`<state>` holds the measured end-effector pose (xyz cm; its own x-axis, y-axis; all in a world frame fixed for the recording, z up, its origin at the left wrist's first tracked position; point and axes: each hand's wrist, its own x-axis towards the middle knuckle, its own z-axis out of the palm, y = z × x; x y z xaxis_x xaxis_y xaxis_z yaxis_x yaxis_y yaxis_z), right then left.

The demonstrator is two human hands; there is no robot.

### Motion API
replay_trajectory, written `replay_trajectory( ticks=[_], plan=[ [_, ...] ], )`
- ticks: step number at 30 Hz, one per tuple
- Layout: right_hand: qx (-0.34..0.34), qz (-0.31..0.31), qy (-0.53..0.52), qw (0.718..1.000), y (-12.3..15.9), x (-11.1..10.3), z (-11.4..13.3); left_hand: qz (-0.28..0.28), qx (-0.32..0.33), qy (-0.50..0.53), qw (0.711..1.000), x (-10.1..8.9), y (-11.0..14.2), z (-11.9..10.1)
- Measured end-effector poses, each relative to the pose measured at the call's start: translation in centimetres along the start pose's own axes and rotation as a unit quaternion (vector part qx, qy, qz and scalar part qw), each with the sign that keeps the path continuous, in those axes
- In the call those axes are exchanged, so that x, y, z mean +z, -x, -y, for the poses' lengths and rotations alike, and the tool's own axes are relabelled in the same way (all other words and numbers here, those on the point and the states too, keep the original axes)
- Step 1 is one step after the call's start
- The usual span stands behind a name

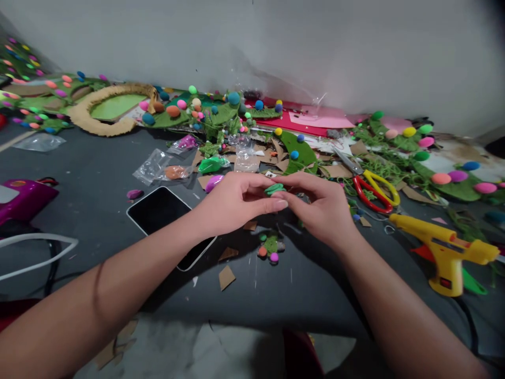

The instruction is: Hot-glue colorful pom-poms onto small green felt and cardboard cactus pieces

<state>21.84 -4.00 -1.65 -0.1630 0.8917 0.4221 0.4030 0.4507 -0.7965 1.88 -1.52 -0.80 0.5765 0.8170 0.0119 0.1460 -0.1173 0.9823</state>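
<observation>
Both my hands meet above the middle of the table. My left hand [246, 200] and my right hand [319, 202] pinch a small, folded lump of green modelling clay [275, 189] between their fingertips. Fingers partly hide the lump. Just below my hands lies a small green felt piece [271, 244] with orange, pink, green and grey balls on it. Under my left forearm rests a phone [160, 210] with a dark screen. Plastic packets of orange clay [176, 172] and green clay [212, 164] lie beyond my left hand, near a purple lump [214, 182].
At right lie scissors [374, 192] with red and yellow handles and a yellow glue gun [453, 247], its cord trailing down. A beige wrapped ring [84, 117] and ball-studded green felt [295, 150] line the back. Cardboard scraps [226, 277] lie near the front edge.
</observation>
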Motion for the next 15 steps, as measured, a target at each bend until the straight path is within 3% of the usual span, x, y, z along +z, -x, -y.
replay_trajectory(
  ticks=[5,8,15],
  plan=[
    [0.009,-0.081,0.043,0.996,-0.3,-0.8,-0.4,-0.01,0.001,-0.011,1.0,0.4,0.3,-0.4],
    [0.021,-0.1,0.015,0.995,-0.6,-1.3,-0.8,-0.002,0.001,-0.021,1.0,0.5,0.2,-0.2],
    [-0.004,0.0,-0.014,1.0,-0.3,-0.5,-0.5,-0.019,-0.012,0.015,1.0,0.3,0.0,0.2]
  ],
)
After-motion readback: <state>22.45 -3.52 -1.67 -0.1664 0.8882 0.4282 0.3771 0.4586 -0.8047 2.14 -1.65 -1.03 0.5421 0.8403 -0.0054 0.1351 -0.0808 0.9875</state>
